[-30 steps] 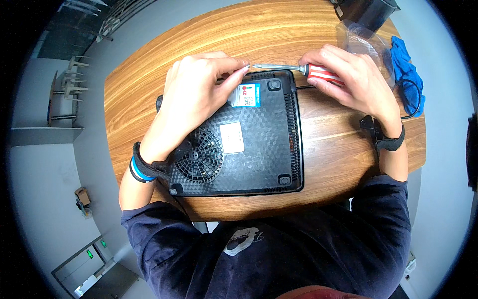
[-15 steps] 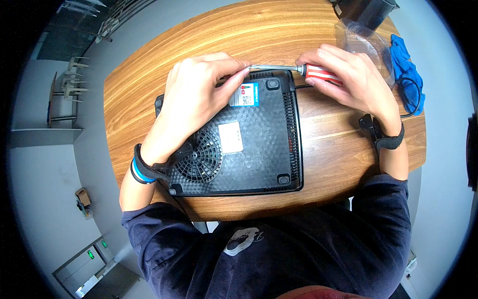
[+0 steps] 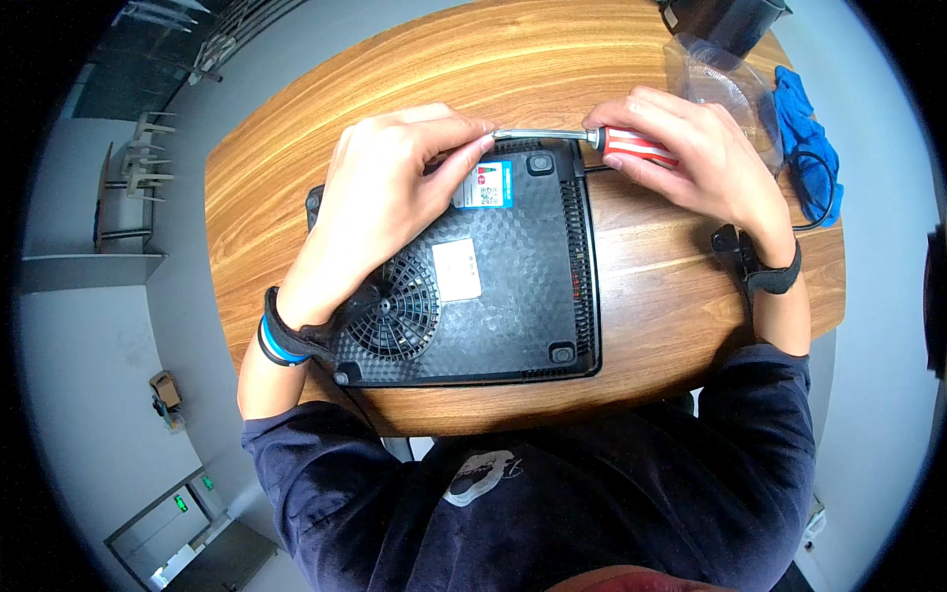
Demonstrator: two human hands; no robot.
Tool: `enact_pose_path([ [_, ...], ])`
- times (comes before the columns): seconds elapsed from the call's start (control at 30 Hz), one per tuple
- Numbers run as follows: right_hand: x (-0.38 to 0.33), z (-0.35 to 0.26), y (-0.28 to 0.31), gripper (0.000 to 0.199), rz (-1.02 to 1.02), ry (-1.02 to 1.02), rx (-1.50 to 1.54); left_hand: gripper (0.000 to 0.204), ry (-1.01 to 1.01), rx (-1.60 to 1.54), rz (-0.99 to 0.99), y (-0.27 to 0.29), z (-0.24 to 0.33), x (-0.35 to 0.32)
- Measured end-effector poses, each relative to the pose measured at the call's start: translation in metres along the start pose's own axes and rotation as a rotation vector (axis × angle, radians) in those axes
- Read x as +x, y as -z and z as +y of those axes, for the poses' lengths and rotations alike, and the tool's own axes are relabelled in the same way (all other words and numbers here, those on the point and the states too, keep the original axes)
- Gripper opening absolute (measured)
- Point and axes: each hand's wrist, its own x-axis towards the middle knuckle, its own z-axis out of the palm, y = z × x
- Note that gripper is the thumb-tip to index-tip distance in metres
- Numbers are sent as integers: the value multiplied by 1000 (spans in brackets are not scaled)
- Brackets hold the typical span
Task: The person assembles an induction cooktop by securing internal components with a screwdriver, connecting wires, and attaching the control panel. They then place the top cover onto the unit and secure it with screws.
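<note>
Between my hands, a screwdriver (image 3: 636, 146) with a red and white striped handle lies level, its metal shaft pointing left. My right hand (image 3: 686, 148) is closed around the handle. My left hand (image 3: 404, 168) pinches at the shaft's tip with thumb and forefinger; whether a small screw sits there I cannot make out. Below both hands lies a flat black appliance (image 3: 513, 296) with its underside up, showing a round fan grille (image 3: 400, 316), side vents, small feet, a blue-edged label (image 3: 490, 185) and a white label (image 3: 457, 269). My left forearm covers part of it.
The appliance rests on an oval wooden table (image 3: 651, 326). Toward the far right are a clear plastic container (image 3: 720, 84), a blue cloth (image 3: 804, 128) with a black cable (image 3: 827, 187) beside it, and a dark bin-like object (image 3: 725, 22) at the back edge.
Both hands stay nearly still, holding the same pinch and grip. The screwdriver's handle stripes look slightly turned.
</note>
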Motion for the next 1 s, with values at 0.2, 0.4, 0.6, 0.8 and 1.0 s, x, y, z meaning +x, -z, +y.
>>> enact_pose_path([
  [0.2,1,-4,1,36,22,37,-37,18,-51,70,-19,-2,3,-1],
  [0.4,1,0,4,36,43,54,-22,31,-2,-8,-49,-6,-7,-4],
  [0.6,-6,15,13,39,51,36,-78,70,64,50,-102,-7,-5,-12],
  [0.8,-13,28,33,36,-65,-74,-78,87,-3,126,-356,1,10,-28],
  [1.0,-23,37,47,30,-67,-167,29,108,-26,205,-592,8,13,-35],
])
